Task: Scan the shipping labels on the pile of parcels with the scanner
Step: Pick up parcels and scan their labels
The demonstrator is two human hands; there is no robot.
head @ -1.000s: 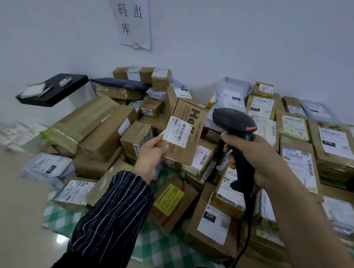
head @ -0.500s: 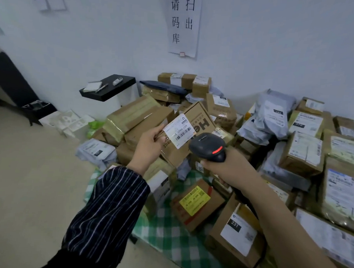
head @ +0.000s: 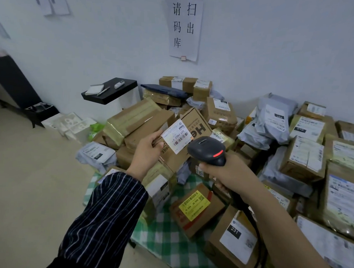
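**Scanner head beside the label of a held box**

The left hand (head: 146,150) is gripping a brown cardboard box (head: 194,124) by its left edge, with the thumb lying on the front face. It is holding the box tilted above the pile of parcels (head: 303,158). A white shipping label (head: 177,136) with barcodes is facing up toward the camera on the near corner of the box.

The right hand (head: 226,170) is clenching the handle of a black scanner (head: 207,150). The scanner's head is sitting just beside the lower right edge of the label, and whether it is touching the box cannot be told. A red light is glowing on the back of the head. A dark cable (head: 256,228) is running down from the handle, beside the bare right forearm. The left arm is wearing a dark striped sleeve (head: 109,207).

The pile is spreading along a white wall, partly over a green checked cloth (head: 164,233) on the floor. Below the hands, a box with a yellow label (head: 193,205) is lying on that cloth, and a box marked 231 (head: 235,238) is lying to its right. At the left end of the pile, a black shelf (head: 113,95) is carrying a notepad, a pen and a small white device. A paper sign (head: 185,28) is hanging on the wall above.
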